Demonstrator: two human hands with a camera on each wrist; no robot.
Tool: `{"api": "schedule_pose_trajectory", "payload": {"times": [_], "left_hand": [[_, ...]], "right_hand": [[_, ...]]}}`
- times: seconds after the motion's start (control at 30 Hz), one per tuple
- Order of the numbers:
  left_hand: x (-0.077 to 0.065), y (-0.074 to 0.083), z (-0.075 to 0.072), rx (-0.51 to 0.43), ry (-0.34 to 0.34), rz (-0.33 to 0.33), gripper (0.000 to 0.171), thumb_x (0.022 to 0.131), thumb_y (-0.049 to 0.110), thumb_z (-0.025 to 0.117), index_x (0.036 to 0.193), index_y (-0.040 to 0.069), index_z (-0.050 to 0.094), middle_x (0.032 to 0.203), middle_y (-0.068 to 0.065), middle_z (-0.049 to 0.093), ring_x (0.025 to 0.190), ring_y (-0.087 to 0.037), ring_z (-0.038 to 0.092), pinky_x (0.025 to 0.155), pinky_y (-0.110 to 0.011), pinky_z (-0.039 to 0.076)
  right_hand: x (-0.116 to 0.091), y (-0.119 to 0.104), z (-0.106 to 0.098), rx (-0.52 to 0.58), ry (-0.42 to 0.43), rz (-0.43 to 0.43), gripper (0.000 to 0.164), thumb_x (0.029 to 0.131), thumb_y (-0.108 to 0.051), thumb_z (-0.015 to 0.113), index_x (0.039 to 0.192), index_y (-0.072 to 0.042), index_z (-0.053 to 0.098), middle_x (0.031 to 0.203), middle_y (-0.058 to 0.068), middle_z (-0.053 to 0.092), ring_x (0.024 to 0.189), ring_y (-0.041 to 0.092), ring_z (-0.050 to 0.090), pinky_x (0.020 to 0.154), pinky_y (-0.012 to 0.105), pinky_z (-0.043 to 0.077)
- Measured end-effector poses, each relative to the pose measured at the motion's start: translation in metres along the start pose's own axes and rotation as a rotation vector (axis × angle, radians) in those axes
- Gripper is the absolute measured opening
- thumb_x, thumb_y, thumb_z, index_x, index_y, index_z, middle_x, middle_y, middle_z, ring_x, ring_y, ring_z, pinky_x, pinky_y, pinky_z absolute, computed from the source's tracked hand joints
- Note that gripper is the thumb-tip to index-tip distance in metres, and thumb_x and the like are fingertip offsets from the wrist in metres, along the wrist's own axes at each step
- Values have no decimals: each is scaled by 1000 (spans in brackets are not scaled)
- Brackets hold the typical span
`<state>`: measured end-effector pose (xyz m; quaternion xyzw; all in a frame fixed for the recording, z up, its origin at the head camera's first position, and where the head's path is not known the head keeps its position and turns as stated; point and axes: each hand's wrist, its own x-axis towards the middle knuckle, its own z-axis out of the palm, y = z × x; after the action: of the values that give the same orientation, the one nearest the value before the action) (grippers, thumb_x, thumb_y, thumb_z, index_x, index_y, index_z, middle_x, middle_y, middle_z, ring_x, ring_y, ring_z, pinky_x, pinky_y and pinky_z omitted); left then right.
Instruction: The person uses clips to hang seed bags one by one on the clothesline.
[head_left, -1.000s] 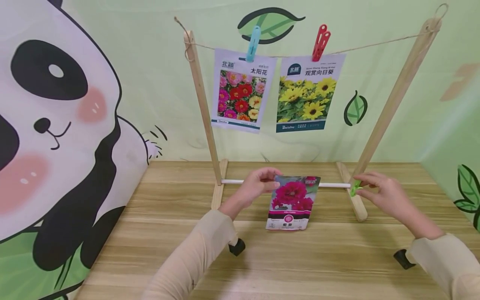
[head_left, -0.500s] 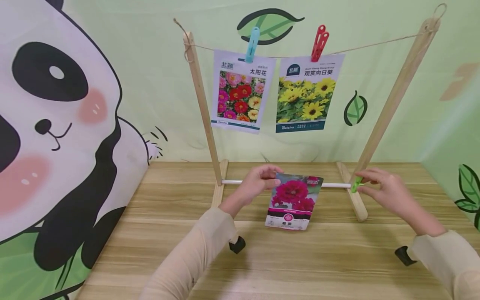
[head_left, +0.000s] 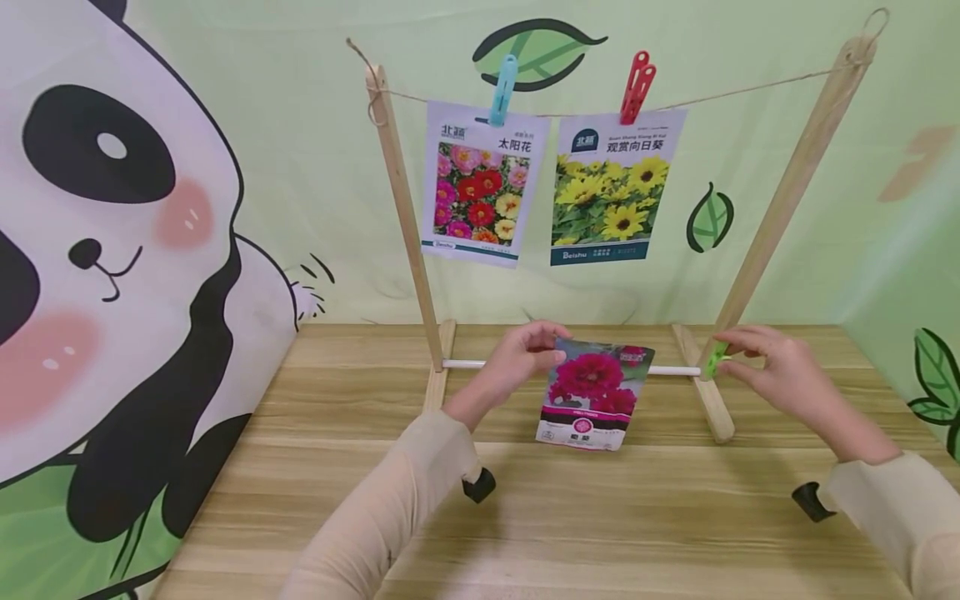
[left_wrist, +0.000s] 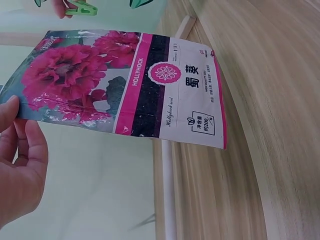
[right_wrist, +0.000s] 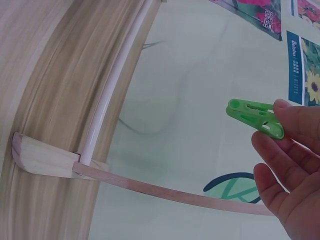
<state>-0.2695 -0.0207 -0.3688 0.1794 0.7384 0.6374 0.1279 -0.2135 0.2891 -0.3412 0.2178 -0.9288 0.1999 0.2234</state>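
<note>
Between thumb and fingers my left hand (head_left: pixel 517 360) pinches a hollyhock seed packet (head_left: pixel 592 392) by its upper left corner, above the table. Its magenta flower picture and pink band also show in the left wrist view. My right hand (head_left: pixel 783 371) pinches a green clothespin (right_wrist: pixel 255 117) near the foot of the right post. Above, a twine line (head_left: pixel 750 86) carries two seed packets: one with mixed red and pink flowers (head_left: pixel 482 196) under a blue clothespin (head_left: pixel 503 92), and a sunflower packet (head_left: pixel 615 196) under red clothespins (head_left: pixel 637 90).
Two wooden posts, left (head_left: pixel 401 208) and right (head_left: pixel 795 192), stand on wooden feet joined by a white rod (head_left: pixel 675 371). A wood-grain table (head_left: pixel 600 517) lies below. Behind hangs a pale green backdrop (head_left: pixel 337 150) with a panda and leaves.
My left hand has raised the hollyhock packet slightly and shifted it a little right. My right hand has lifted the green clothespin slightly. The hanging packets stay on the line.
</note>
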Motion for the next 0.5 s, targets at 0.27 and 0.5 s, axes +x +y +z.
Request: {"api": "schedule_pose_trajectory", "payload": {"times": [0.27,0.5], "left_hand": [[1,3,2,-2,-11,31,23,86,7,54,108,8,57,86,-3,53,78,-15,48,68,-20,45],[4,8,4,-7,-9,66,23,86,5,53,109,5,57,89,-5,57,78,-14,50,71,-23,46]], "right_hand": [[3,0,-3,9,2,2,36,69,-3,72,103,-2,63,95,12,64,78,-12,42,62,16,42],[8,0,-7,12,34,-43,34,67,0,72,101,0,63,95,14,64,76,3,51,62,14,42]]}}
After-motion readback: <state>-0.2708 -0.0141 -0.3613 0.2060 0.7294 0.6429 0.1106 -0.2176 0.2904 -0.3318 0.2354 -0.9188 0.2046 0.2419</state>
